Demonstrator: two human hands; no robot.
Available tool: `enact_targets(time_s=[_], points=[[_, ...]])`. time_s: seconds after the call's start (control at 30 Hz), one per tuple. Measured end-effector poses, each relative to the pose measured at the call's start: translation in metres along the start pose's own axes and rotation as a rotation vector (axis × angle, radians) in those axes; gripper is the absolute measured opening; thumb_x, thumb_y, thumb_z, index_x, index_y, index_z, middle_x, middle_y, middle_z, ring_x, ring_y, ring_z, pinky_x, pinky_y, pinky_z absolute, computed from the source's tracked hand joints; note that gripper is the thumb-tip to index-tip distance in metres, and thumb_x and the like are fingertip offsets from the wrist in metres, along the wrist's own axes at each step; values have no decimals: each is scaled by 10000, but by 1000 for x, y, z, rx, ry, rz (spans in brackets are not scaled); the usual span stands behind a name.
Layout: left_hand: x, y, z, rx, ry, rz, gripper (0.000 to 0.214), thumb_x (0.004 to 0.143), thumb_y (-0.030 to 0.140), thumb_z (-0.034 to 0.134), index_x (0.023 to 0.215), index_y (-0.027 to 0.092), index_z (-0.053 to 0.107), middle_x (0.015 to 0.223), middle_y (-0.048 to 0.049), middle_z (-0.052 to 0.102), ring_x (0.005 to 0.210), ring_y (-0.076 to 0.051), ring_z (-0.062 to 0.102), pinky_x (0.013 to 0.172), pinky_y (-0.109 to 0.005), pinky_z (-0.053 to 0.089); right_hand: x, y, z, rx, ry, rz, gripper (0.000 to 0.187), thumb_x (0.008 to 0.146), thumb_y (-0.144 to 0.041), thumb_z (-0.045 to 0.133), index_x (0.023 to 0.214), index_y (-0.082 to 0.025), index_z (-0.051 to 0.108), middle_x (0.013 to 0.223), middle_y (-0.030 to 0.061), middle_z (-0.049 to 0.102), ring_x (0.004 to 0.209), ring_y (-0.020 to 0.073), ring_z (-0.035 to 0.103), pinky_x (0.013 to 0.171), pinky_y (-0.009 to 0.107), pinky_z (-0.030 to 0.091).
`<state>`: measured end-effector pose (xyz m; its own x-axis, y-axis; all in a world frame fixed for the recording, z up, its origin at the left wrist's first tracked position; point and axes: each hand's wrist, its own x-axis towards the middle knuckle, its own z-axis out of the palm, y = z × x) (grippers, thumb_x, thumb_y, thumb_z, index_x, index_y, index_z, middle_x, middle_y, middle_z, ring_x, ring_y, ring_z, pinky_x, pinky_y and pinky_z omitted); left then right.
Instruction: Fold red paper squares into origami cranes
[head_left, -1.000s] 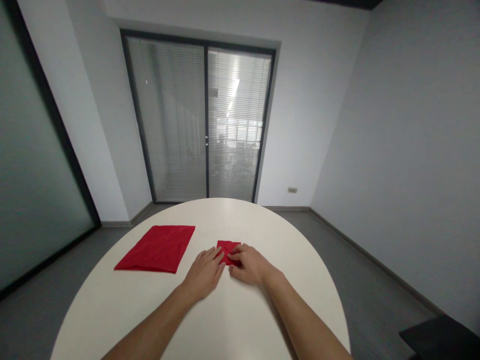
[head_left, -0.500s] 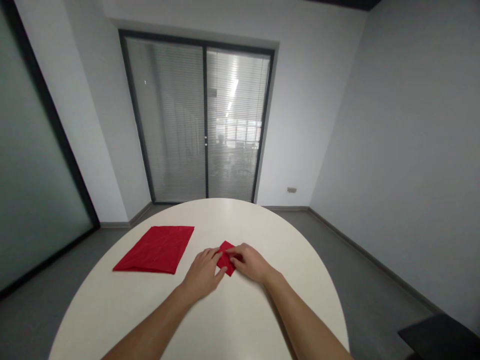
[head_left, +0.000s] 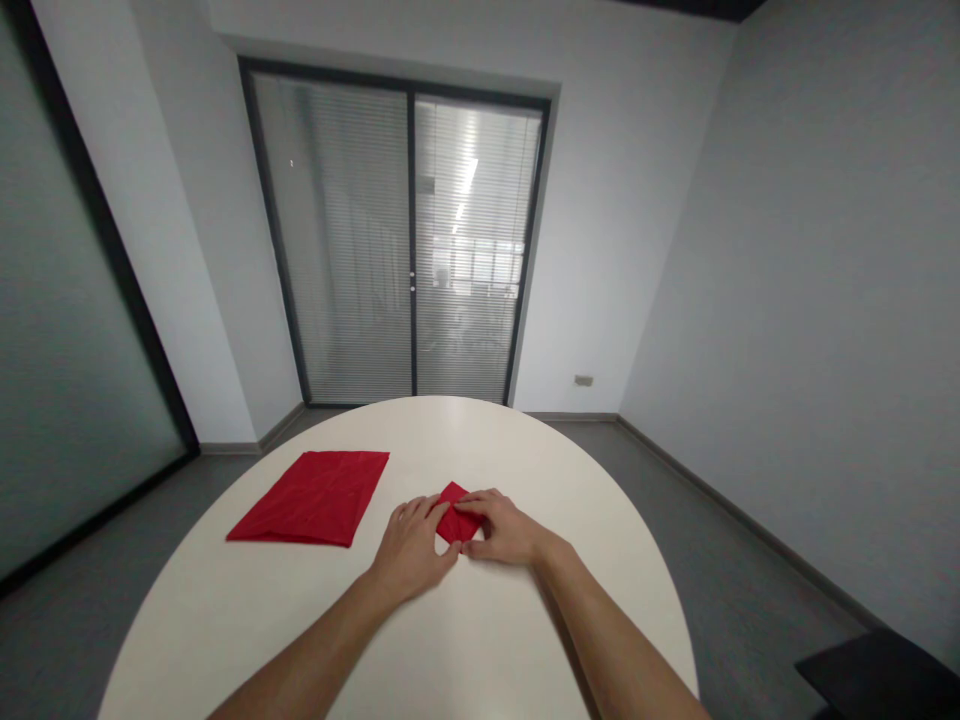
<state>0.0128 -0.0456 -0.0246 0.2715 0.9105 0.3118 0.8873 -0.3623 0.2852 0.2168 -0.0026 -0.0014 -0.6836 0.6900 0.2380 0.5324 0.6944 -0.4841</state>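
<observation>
A small folded red paper piece (head_left: 455, 517) lies on the round white table (head_left: 480, 640) between my two hands. My left hand (head_left: 411, 550) rests at its left edge, fingers curled against it and thumb pressing near its lower corner. My right hand (head_left: 504, 528) covers its right side, fingers bent and pinching the piece. Most of the piece is hidden under the fingers. A larger flat red sheet (head_left: 313, 497) lies to the left, apart from both hands.
The table's curved far edge runs behind the red pieces. Glass sliding doors with blinds (head_left: 409, 240) stand beyond. A dark object (head_left: 881, 675) sits low at the right, off the table. Grey floor surrounds the table.
The small red piece has been turned from square-on to a diamond angle. Both hands have drawn closer together over it, and my thumbs now meet at its near corner.
</observation>
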Motion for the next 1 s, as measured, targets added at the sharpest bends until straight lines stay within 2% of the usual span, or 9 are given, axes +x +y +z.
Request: enact_targets(time_s=[0.1,0.2,0.4,0.6,0.73,0.83,1.0], points=[[-1,-1,2,-24,29,35,565,820,428,603,1334,199,547,1379,-122,578,1271,-319,500,1107,-503,326,2,0,3,36,104,32,476,808,-238,635,1283,-215,626,1256,99,652,1127,268,578,1015,406,410],[-1,0,3,-71,67,74,609,798,399,632,1359,199,507,1392,-124,563,1274,-314,504,1112,-491,339,5,-2,7,53,182,56,463,852,-180,567,1313,-209,588,1266,99,652,1129,251,585,1021,402,411],[0,3,5,-191,132,129,663,796,331,641,1412,218,422,1415,-110,540,1281,-283,504,1101,-462,383,6,1,11,75,206,116,425,877,-221,561,1300,-208,597,1220,99,675,1076,244,617,988,394,446],[3,-2,11,-262,159,77,620,875,312,572,1446,165,377,1404,-142,532,1284,-280,494,1082,-470,406,2,5,6,207,192,161,420,866,-185,526,1278,-193,609,1224,103,664,1012,208,644,935,360,490],[5,-5,12,-278,164,39,587,890,257,535,1449,181,371,1373,-131,546,1274,-269,498,1066,-457,423,1,5,4,228,187,176,496,796,-85,517,1272,-190,609,1204,98,664,985,196,637,896,334,497],[5,-5,10,-277,158,15,566,887,231,514,1435,180,383,1337,-127,560,1254,-261,506,1049,-442,436,2,5,4,177,195,160,479,717,-29,527,1145,-186,673,1100,81,676,916,185,623,837,302,493],[5,-4,7,-271,155,14,557,861,177,506,1409,186,405,1302,-115,569,1225,-253,513,1034,-427,444,3,4,2,104,188,135,298,678,-3,527,859,-174,692,946,48,638,806,153,582,763,263,465]])
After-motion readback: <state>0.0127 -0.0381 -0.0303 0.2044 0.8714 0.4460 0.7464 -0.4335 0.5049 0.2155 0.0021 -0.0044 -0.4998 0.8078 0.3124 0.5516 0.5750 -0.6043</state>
